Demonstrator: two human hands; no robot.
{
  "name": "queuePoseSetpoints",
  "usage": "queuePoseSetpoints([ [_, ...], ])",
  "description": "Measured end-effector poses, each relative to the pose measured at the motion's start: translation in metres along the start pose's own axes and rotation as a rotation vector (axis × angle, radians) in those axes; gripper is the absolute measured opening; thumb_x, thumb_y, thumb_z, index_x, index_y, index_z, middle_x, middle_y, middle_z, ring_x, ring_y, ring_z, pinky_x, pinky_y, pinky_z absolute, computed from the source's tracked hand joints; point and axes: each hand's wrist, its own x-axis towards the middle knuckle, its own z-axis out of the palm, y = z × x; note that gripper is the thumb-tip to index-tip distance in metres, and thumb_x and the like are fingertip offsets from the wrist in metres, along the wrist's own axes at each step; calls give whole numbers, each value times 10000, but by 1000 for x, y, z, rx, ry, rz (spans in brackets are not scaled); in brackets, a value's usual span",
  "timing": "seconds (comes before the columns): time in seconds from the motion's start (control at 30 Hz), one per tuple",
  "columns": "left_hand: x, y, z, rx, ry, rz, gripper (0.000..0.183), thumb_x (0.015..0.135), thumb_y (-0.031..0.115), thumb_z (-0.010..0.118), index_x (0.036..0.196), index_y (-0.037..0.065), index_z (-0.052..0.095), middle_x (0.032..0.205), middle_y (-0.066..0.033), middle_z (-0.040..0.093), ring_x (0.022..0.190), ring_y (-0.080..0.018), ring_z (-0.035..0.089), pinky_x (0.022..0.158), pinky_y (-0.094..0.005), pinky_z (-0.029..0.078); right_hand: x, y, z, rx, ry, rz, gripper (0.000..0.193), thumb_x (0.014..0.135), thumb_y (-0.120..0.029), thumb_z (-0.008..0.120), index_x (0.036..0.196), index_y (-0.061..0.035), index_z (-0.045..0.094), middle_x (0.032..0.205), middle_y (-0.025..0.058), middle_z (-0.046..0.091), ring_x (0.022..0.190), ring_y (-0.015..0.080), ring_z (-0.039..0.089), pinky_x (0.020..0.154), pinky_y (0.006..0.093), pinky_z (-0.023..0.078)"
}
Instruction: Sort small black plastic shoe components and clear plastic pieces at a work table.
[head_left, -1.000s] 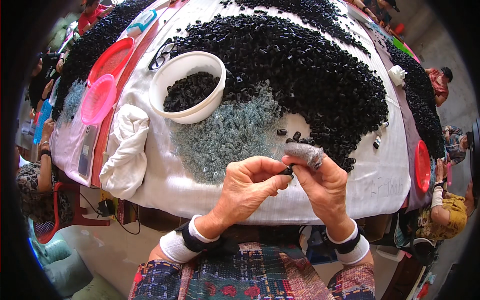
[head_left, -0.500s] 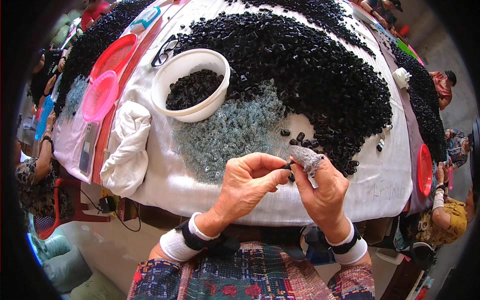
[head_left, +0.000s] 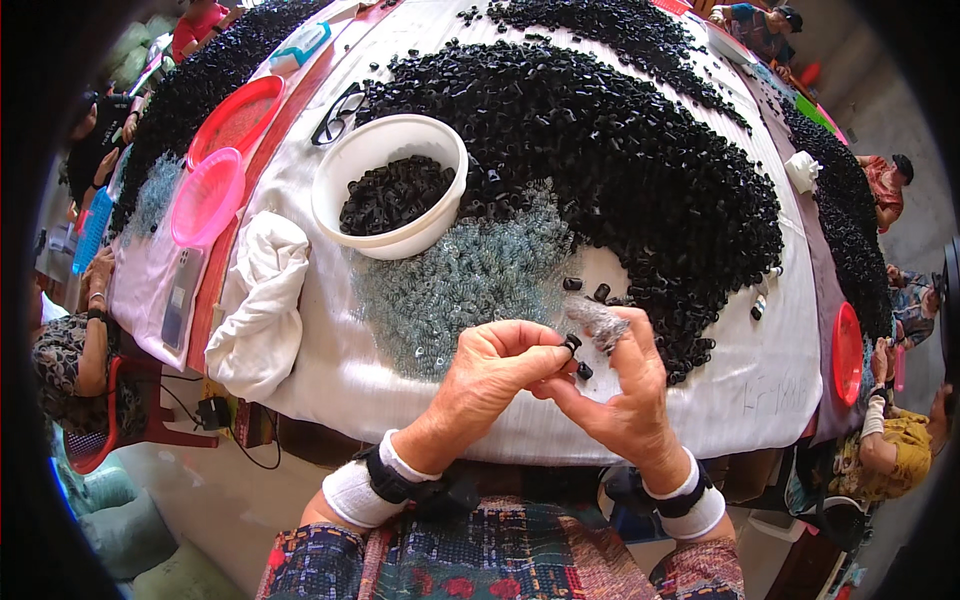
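Note:
My left hand (head_left: 490, 385) is closed, with thumb and forefinger pinching a small black plastic part (head_left: 571, 343). Close by on its right is my right hand (head_left: 630, 400), its thumb reaching to the left fingertips and its forefinger raised away. A frayed grey cloth cover (head_left: 600, 323) wraps that forefinger. Nothing shows between the right thumb and forefinger except another black part (head_left: 584, 371), apparently on the cloth beneath. Just beyond the hands spreads a heap of small metal springs (head_left: 460, 285), bordered by a large pile of black plastic parts (head_left: 620, 150).
A white bowl (head_left: 325, 205) holds black parts. Left of it lie a bundled white cloth (head_left: 262, 300), glasses (head_left: 338, 115), a phone (head_left: 181, 298) and a pink basket (head_left: 207, 198). A red tray (head_left: 847, 355) sits at the right; other people work around neighbouring tables.
My right forefinger and thumb have spread apart from the black part, which now stays in my left hand's pinch. The whole view has shifted slightly.

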Motion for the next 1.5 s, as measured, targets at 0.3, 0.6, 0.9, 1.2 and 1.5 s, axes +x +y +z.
queuePoseSetpoints([
  [0.3, 0, -1, -1, -193, -51, -121, 117, 857, 38, 620, 956, -22, 635, 895, -153, 677, 825, -225, 675, 768, -325, 558, -7, -1, 9, -4, 38, -41, 466, 636, -38, 799, 1059, 13, 612, 952, 133, 550, 783, 259, 557, 640, 326, 492],
  [0.6, -2, 5, 0, -105, -24, -143, 144, 864, 81, 646, 961, -26, 649, 911, -123, 682, 794, -171, 663, 730, -287, 547, -5, 8, 6, -48, 20, -69, 424, 605, -22, 804, 990, 24, 632, 866, 104, 578, 740, 243, 555, 597, 318, 481],
  [0.9, 0, 3, -3, -47, -18, -136, 152, 863, 95, 657, 960, -22, 659, 879, -76, 669, 789, -147, 652, 734, -276, 546, 1, 9, 6, -118, 24, -258, 364, 595, -22, 800, 919, 32, 644, 853, 108, 583, 705, 259, 552, 595, 335, 478],
  [1.2, -4, 9, -4, -136, -70, -156, 158, 850, 45, 651, 985, -36, 658, 918, -136, 677, 793, -191, 666, 754, -312, 560, -2, 5, 1, -34, 12, -161, 413, 600, -19, 798, 974, 43, 634, 893, 122, 564, 756, 261, 544, 611, 329, 473],
  [1.5, -5, 10, -4, -84, -103, -144, 169, 851, 53, 650, 991, -42, 658, 926, -134, 680, 829, -189, 669, 725, -304, 567, -6, 6, 0, -24, 14, -103, 414, 594, -13, 797, 970, 40, 630, 872, 122, 560, 730, 261, 550, 580, 324, 476],
])
